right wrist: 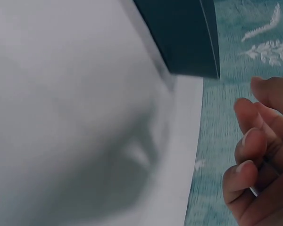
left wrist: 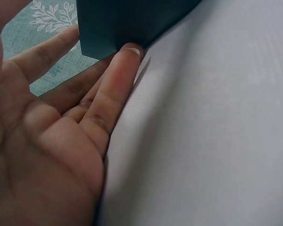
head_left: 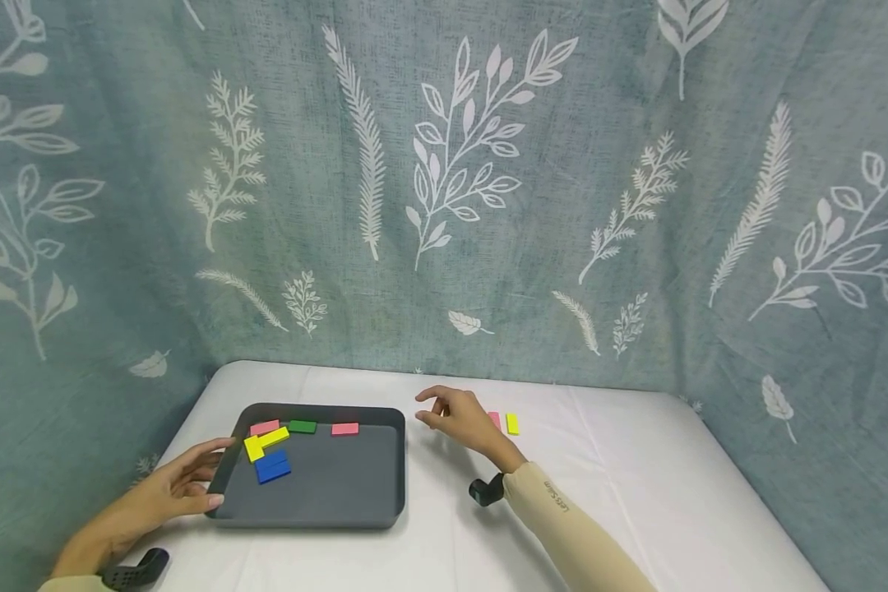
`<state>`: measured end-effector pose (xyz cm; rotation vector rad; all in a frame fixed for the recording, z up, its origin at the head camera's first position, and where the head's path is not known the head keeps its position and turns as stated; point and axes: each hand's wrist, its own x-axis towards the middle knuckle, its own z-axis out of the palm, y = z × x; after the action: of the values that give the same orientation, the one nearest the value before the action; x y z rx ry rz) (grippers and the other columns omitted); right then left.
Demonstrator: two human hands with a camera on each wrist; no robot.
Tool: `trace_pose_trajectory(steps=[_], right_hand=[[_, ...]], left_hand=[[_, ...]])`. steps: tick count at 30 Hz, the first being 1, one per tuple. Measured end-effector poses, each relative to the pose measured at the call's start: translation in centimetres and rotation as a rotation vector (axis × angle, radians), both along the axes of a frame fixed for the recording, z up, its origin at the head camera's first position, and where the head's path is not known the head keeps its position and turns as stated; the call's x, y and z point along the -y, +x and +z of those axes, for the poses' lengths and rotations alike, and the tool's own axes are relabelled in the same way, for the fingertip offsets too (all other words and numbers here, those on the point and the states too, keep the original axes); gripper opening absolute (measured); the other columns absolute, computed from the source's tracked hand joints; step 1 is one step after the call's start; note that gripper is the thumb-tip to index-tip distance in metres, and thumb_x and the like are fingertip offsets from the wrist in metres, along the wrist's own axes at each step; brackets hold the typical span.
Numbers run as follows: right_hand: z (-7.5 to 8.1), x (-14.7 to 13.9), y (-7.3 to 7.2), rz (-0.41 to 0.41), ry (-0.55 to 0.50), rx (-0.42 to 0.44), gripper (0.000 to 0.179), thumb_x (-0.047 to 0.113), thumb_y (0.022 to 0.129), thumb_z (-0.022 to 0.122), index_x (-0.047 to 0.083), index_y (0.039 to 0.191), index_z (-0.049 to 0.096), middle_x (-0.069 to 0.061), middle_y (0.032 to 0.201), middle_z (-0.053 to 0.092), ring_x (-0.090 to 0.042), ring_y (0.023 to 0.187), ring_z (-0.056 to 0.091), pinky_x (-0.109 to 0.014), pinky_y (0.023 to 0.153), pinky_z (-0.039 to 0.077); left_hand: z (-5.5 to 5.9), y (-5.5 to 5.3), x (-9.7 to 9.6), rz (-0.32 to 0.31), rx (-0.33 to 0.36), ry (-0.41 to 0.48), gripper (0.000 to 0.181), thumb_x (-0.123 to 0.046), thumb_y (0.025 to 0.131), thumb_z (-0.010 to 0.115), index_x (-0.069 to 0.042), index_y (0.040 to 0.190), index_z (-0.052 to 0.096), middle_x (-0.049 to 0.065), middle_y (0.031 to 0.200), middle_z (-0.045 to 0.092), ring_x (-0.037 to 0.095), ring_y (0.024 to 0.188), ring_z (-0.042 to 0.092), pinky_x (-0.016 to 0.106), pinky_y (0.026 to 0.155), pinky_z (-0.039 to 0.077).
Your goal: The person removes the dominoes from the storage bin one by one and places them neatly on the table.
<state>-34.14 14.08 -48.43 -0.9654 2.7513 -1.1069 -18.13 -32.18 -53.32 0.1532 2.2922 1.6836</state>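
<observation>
A dark grey tray point(head_left: 340, 497) lies on the white cloth, with several flat coloured blocks inside. My left hand point(head_left: 164, 491) rests against its left side, with extended fingers touching the wall; the left wrist view has a fingertip at the tray's lower corner. Just beyond the tray's right side hovers my right hand point(head_left: 460, 418), thumb and index finger apart and nothing between them. Behind that hand, a pink block point(head_left: 495, 420), partly hidden, and a yellow block point(head_left: 513, 423) lie on the cloth.
At the tray's left are a pink block point(head_left: 265, 427), a green block point(head_left: 302, 427), two yellow blocks point(head_left: 274, 437) and two blue blocks point(head_left: 274, 472). Another pink block point(head_left: 344, 429) sits near the back wall. A leaf-patterned curtain point(head_left: 385, 329) borders the table.
</observation>
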Motion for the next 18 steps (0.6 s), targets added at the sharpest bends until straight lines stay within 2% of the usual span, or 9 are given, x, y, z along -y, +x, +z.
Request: trace_pose_trajectory(steps=[3,10,18], right_hand=[[0.1,1.1,0.2,0.017,-0.009,-0.01,0.029,0.025,0.097,0.074,0.013,0.124,0.071,0.005,0.072,0.068,-0.009,0.057,0.055,-0.025,0.055,0.044],[0.3,3.8,0.7,0.068,-0.014,0.0,0.031,0.026,0.098,0.073,0.01,0.125,0.071,0.0,0.076,0.071,-0.009,0.057,0.054,-0.025,0.055,0.043],[0.0,6.5,0.9,0.109,0.05,-0.06,0.027,0.026,0.096,0.075,0.013,0.12,0.072,0.01,0.072,0.064,-0.004,0.059,0.054,-0.022,0.056,0.045]], left_hand=[[0.1,0.0,0.0,0.003,-0.007,-0.009,0.079,-0.02,0.098,0.071,-0.019,0.162,0.025,0.023,0.149,0.04,0.028,0.125,0.046,0.039,0.091,0.05],[0.1,-0.1,0.1,0.014,-0.002,-0.02,0.08,-0.021,0.098,0.072,-0.019,0.162,0.025,0.022,0.151,0.038,0.03,0.127,0.044,0.04,0.092,0.049],[0.0,-0.2,-0.1,0.019,-0.003,-0.017,0.082,-0.022,0.097,0.073,-0.017,0.163,0.024,0.023,0.148,0.041,0.033,0.127,0.044,0.042,0.091,0.049]])
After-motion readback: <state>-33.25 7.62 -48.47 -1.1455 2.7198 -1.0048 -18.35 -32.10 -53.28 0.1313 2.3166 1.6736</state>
